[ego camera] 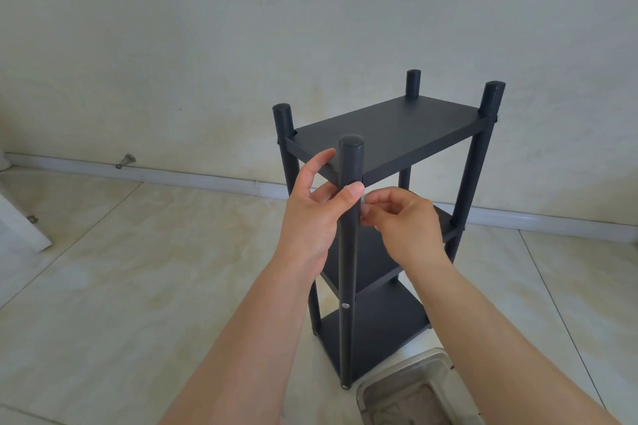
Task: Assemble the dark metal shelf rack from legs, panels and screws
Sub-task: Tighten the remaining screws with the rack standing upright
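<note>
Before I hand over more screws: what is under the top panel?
Under the top panel sit two more dark panels, the middle panel and the bottom panel. The hands cover much of the middle panel, so anything lying there cannot be seen.

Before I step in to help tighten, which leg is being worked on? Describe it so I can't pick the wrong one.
Find the dark shelf rack standing on the tiled floor by the wall. Of its four legs, it is the near leg, closest to the camera. Only this one has the left hand gripping it and the right hand pinching beside it.
</note>
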